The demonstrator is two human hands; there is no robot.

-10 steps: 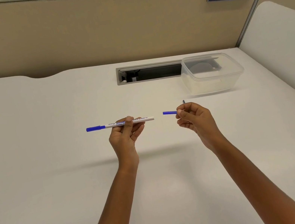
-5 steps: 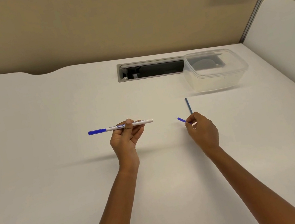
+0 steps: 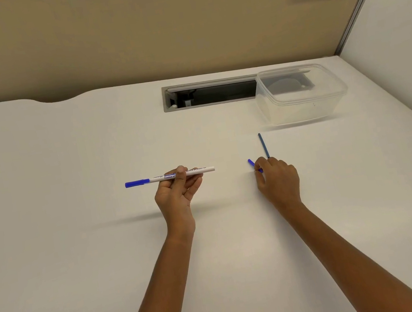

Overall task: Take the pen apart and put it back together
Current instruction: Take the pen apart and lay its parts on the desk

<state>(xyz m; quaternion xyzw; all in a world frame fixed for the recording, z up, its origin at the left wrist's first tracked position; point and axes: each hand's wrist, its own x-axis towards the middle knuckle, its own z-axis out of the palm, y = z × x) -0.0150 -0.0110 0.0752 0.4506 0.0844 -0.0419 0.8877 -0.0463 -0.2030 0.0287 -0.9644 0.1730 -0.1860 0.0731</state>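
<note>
The left hand (image 3: 175,191) holds the pen body (image 3: 175,175) above the white counter (image 3: 52,182). The body is level, with its blue cap (image 3: 137,183) pointing away from the clear plastic box (image 3: 301,95) and its open white end pointing toward the right hand. The grip of the left hand is closed on the middle of the body, with the thumb in front and the fingers behind.

The right hand (image 3: 278,181) is low, at the counter, on the near side of the box. Its grip is closed on a small blue piece (image 3: 253,164), which sticks out from the fingertips toward the pen body. A thin dark blue rod (image 3: 263,145) reaches from this hand toward the box. I cannot tell if the fingers hold the rod or if it only lies on the counter.

The box stands at the far side of the counter, partly over a dark cable slot (image 3: 213,94).
</note>
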